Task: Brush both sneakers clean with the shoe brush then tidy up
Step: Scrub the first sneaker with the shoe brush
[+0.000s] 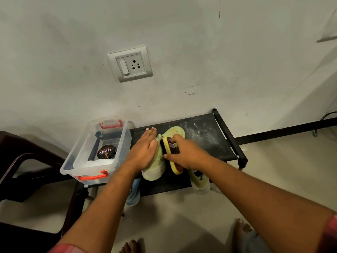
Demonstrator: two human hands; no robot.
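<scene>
The left hand (145, 148) lay flat on a pale green sneaker (155, 169) atop the black shoe rack (209, 136); the right hand (184, 153) gripped the yellow shoe brush (174, 168) against it, the second sneaker (200, 183) just beside

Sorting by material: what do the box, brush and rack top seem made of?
The box looks like clear glossy plastic: the tin shows through its wall. The brush has a smooth yellow back, probably plastic, with dark bristles. The rack top is a matte black sheet, possibly fabric, dusted white.
</scene>
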